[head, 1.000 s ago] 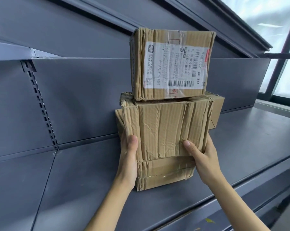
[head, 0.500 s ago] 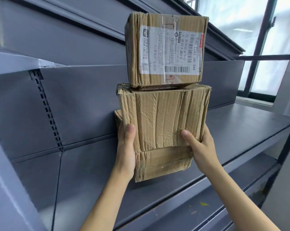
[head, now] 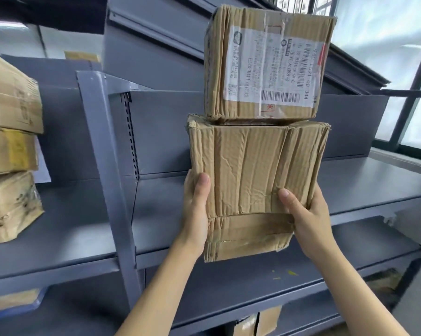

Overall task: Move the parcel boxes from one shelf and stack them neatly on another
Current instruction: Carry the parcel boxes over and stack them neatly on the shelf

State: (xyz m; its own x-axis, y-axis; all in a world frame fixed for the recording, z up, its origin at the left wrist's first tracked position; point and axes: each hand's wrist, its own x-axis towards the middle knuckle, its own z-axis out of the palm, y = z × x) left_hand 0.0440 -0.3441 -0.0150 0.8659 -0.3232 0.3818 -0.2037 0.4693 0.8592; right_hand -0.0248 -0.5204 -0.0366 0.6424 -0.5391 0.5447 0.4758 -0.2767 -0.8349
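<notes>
Brown boxes [head: 255,170], grey shelf [head: 364,180]

Left hand [head: 197,209] raised, thumb pointing up, fingers hidden behind, right hand [head: 306,214] level opposite, thumb angled inward, both bare forearms reaching up and forward

I log a bright window [head: 386,32] upper right, with a dark frame bar [head: 409,93] crossing it. Grey upright post [head: 103,166] left of centre, slotted strip [head: 132,132] just beside it. Small yellow scraps [head: 290,272] low, centre-right.
</notes>
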